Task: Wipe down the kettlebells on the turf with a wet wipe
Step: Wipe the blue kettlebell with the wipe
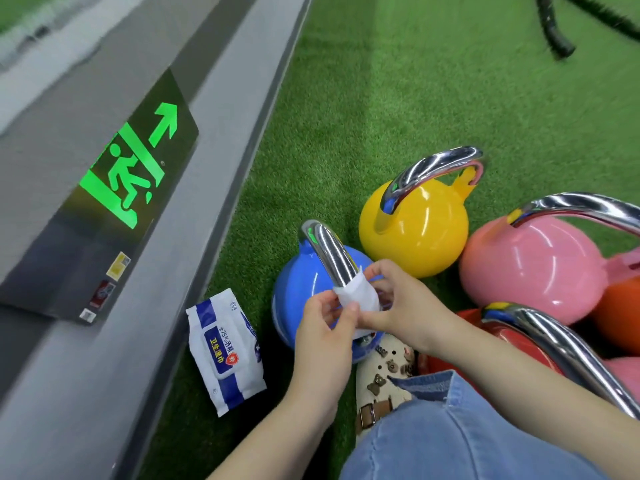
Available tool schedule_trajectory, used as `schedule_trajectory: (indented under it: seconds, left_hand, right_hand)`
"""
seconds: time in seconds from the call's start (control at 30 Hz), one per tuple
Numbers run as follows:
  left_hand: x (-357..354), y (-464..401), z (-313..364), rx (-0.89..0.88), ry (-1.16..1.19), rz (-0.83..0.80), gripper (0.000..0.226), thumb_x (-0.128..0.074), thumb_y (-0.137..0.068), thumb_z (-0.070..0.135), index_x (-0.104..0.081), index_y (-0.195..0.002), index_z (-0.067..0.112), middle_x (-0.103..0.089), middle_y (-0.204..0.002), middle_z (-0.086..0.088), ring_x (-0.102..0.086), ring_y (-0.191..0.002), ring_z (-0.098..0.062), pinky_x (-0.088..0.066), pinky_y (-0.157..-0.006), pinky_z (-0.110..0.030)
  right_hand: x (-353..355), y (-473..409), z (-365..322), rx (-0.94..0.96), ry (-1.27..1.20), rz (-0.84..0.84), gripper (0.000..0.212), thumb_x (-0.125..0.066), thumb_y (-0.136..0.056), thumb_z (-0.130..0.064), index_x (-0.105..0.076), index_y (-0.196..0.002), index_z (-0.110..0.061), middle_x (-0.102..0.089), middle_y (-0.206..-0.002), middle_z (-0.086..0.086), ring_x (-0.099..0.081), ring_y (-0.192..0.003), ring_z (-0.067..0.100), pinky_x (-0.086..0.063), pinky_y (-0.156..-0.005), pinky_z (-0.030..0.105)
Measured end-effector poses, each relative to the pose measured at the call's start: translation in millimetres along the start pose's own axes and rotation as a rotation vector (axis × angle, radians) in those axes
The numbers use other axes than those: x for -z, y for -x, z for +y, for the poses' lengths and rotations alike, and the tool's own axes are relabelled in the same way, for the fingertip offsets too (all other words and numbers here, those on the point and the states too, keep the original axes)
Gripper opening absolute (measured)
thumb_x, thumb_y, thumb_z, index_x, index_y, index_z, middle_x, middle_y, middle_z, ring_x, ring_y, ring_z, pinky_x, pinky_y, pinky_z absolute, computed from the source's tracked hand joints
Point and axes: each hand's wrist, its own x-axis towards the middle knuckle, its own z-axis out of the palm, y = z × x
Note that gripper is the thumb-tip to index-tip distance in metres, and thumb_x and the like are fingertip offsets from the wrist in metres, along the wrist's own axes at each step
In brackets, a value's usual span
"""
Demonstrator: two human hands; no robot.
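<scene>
While both forearms reach forward, the left hand (325,320) and right hand (398,299) pinch a white wet wipe (356,296) around the blue kettlebell (304,292) handle.

Your open room is the turf (398,98) past the yellow kettlebell (414,226), wide and bare up to the black rope (554,29). Right side's jammed: pink kettlebell (533,261) and red kettlebell (512,344) touching. Left, the wipes pack (225,348) sits in the narrow strip (grey wall (104,341) just beside).
</scene>
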Motion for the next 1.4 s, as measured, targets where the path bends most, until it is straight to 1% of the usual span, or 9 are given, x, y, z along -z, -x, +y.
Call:
schedule_trajectory:
  seconds: [0.2, 0.3, 0.47, 0.6, 0.73, 0.93, 1.13, 1.3, 1.4]
  left_hand:
    - [-3.2, -8.8, 3.4, -0.018, -0.095, 0.052, 0.022, -0.063, -0.086, 0.013, -0.047, -0.099, 0.019, -0.057, -0.098, 0.006, -0.056, -0.082, -0.007, -0.045, -0.070, -0.016]
    - [-3.2, -11.9, 5.3, -0.111, -0.155, 0.135, 0.028, -0.065, -0.084, 0.015, -0.043, -0.100, 0.020, -0.050, -0.103, 0.005, -0.055, -0.078, -0.004, -0.044, -0.067, -0.014]
    - [11.2, -18.2, 2.8, -0.483, -0.518, 0.146, 0.018, -0.063, -0.084, 0.026, -0.050, -0.072, 0.031, -0.047, -0.090, 0.013, -0.046, -0.083, 0.001, -0.036, -0.077, -0.021]
    - [23.9, -21.8, 13.4, -0.679, -0.629, 0.073, 0.016, -0.045, -0.084, 0.039, -0.048, -0.072, 0.028, -0.049, -0.072, 0.021, -0.042, -0.081, 0.012, -0.032, -0.075, -0.010]
    - [27.4, -20.4, 28.8, -0.536, -0.401, -0.055, 0.014, -0.045, -0.084, 0.030, -0.040, -0.072, 0.026, -0.048, -0.056, 0.014, -0.036, -0.050, -0.003, -0.027, -0.051, -0.017]
    - [28.3, -29.7, 41.6, -0.330, -0.307, -0.188, 0.029, -0.071, -0.072, 0.017, -0.046, -0.083, 0.029, -0.061, -0.066, 0.016, -0.050, -0.049, -0.006, -0.041, -0.052, -0.023]
    - [27.9, -35.5, 41.2, -0.343, -0.331, -0.123, 0.029, -0.055, -0.089, 0.003, -0.051, -0.079, 0.030, -0.062, -0.056, 0.016, -0.046, -0.047, 0.000, -0.036, -0.053, -0.022]
    - [29.5, -40.8, 44.0, -0.466, -0.470, -0.081, 0.031, -0.056, -0.088, 0.005, -0.049, -0.079, 0.033, -0.059, -0.060, 0.017, -0.048, -0.050, 0.005, -0.034, -0.053, -0.008]
    - [32.2, -46.1, 45.2, -0.515, -0.504, -0.072, 0.033, -0.061, -0.086, 0.006, -0.049, -0.081, 0.036, -0.061, -0.076, 0.017, -0.048, -0.049, -0.002, -0.035, -0.054, -0.009]
  right_hand:
    - [6.0, 9.7, 17.7, -0.079, 0.294, 0.000, 0.061, -0.067, -0.075, 0.001, -0.042, -0.128, -0.017, -0.052, -0.094, -0.010, -0.055, -0.067, 0.008, -0.042, -0.059, 0.011]
    - [10.6, 13.4, 22.9, -0.219, 0.004, 0.008, 0.059, -0.070, -0.075, 0.005, -0.045, -0.126, -0.013, -0.058, -0.094, 0.000, -0.059, -0.073, 0.015, -0.049, -0.068, 0.021]
    - [12.2, 17.7, 17.5, -0.360, -0.424, -0.079, 0.038, -0.068, -0.082, -0.026, -0.055, -0.115, -0.011, -0.061, -0.095, 0.008, -0.058, -0.077, 0.014, -0.052, -0.078, 0.030]
    - [12.1, 12.2, 13.2, -0.268, -0.542, -0.001, 0.025, -0.066, -0.082, -0.008, -0.063, -0.106, -0.002, -0.067, -0.100, 0.017, -0.061, -0.085, 0.019, -0.050, -0.089, 0.033]
    - [18.6, 10.7, -0.1, -0.142, -0.882, -0.011, 0.031, -0.065, -0.068, -0.003, -0.060, -0.099, -0.004, -0.068, -0.085, 0.011, -0.066, -0.069, 0.012, -0.055, -0.067, 0.019]
    - [22.4, 13.9, 0.0, -0.179, -0.999, -0.103, 0.043, -0.064, -0.064, -0.005, -0.055, -0.106, -0.008, -0.070, -0.082, 0.010, -0.066, -0.061, 0.014, -0.056, -0.055, 0.022]
    - [22.1, 15.8, 7.3, -0.179, -1.023, -0.251, 0.063, -0.091, -0.048, -0.019, -0.063, -0.104, -0.012, -0.064, -0.079, 0.005, -0.058, -0.058, 0.011, -0.048, -0.051, 0.018]
    - [17.2, 18.1, 10.1, -0.281, -0.866, -0.195, 0.025, -0.075, -0.068, -0.013, -0.052, -0.076, -0.017, -0.029, -0.051, -0.007, -0.025, -0.042, 0.005, -0.028, -0.040, 0.015]
    - [13.3, 18.3, 13.1, -0.267, -0.878, -0.123, 0.017, -0.066, -0.065, -0.018, -0.053, -0.076, -0.015, -0.042, -0.054, -0.004, -0.038, -0.046, 0.006, -0.039, -0.044, 0.015]
